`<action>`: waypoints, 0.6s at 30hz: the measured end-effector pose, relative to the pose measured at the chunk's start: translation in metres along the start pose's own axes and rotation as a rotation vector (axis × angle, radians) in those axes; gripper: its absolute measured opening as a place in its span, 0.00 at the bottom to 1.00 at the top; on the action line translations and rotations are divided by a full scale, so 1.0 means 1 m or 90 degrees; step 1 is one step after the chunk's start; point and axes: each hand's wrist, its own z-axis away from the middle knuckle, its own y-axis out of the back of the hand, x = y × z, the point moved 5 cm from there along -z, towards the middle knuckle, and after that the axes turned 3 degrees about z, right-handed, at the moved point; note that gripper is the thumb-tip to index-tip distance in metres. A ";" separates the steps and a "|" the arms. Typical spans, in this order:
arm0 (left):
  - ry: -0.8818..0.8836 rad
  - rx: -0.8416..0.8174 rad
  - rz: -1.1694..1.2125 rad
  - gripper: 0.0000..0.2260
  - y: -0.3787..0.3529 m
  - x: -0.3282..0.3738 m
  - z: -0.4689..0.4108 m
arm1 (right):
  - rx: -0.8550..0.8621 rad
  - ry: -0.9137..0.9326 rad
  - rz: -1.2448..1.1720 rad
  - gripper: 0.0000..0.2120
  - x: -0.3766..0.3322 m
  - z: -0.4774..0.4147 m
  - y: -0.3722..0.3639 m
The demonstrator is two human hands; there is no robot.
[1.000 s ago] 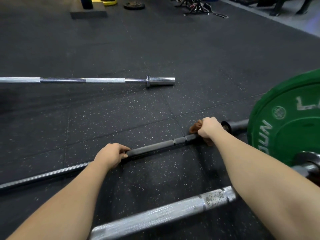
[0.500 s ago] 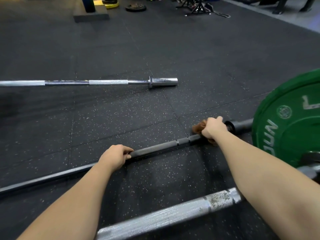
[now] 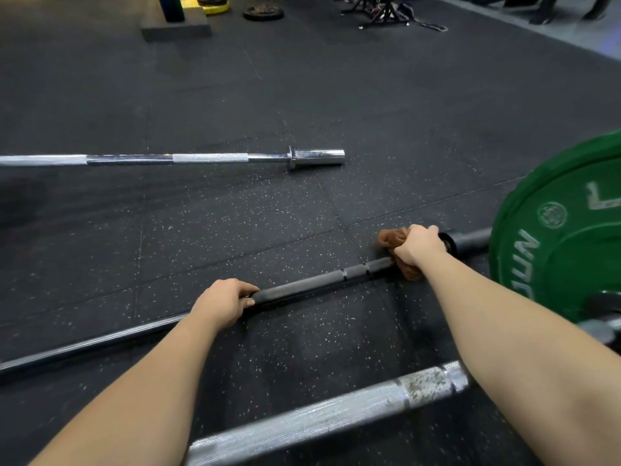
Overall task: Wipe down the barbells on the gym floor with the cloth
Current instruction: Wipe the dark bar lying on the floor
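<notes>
gripping the likely heavy black barbell (image 3: 309, 284), the left hand (image 3: 221, 302) steadied it. the right hand (image 3: 418, 245) wrapped soft cloth (image 3: 391, 237) round it

Green bumper plate (image 3: 564, 237) upright at the right edge of the speckled black rubber floor (image 3: 235, 95), low grey block (image 3: 176, 28) at its far edge, yellow disc (image 3: 216, 9) and small dark weight plate (image 3: 263, 12) just beside the block, tangled black stand (image 3: 386, 10) farther right.
</notes>
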 end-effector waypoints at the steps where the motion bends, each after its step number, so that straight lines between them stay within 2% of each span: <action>1: -0.003 -0.001 -0.004 0.13 0.000 0.000 0.000 | -0.007 0.008 0.026 0.24 -0.005 0.004 0.000; 4: -0.005 -0.001 -0.012 0.13 0.000 0.001 0.000 | -0.035 0.102 0.068 0.21 -0.045 0.028 -0.006; 7: -0.003 -0.001 -0.014 0.13 0.000 0.000 0.000 | -0.075 0.254 0.044 0.16 -0.091 0.054 -0.024; 9: 0.005 -0.001 -0.005 0.13 0.000 -0.001 0.001 | -0.099 0.297 0.029 0.13 -0.106 0.063 -0.034; 12: 0.015 -0.005 0.005 0.13 0.000 -0.002 0.001 | -0.096 0.269 0.029 0.12 -0.102 0.057 -0.031; 18: 0.019 0.000 0.012 0.14 0.000 -0.001 0.000 | -0.001 0.041 0.030 0.23 -0.030 0.017 -0.008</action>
